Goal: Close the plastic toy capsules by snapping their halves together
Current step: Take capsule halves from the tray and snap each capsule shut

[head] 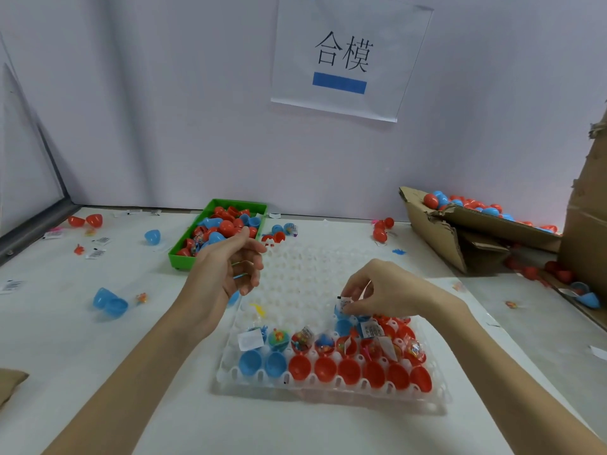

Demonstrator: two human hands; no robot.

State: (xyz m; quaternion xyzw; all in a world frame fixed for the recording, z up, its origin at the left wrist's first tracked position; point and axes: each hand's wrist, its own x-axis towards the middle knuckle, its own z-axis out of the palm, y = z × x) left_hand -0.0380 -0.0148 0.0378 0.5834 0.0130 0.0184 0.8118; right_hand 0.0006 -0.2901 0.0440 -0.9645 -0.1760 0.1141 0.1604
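Note:
A clear plastic tray (295,280) with many cups lies in front of me. Its near rows hold open red capsule halves (349,371) and blue capsule halves (251,362), some filled with small toys and paper slips. My right hand (391,290) reaches over the tray's right side, and its fingertips pinch a blue capsule (341,310) with a white slip sticking out. My left hand (230,267) hovers palm-up over the tray's far left corner, fingers loosely curled, holding nothing that I can see.
A green bin (210,208) of red and blue halves stands behind the left hand. A torn cardboard box (437,231) with closed capsules sits at the right. Loose blue halves (110,303), red halves (85,221) and paper slips lie scattered on the white table.

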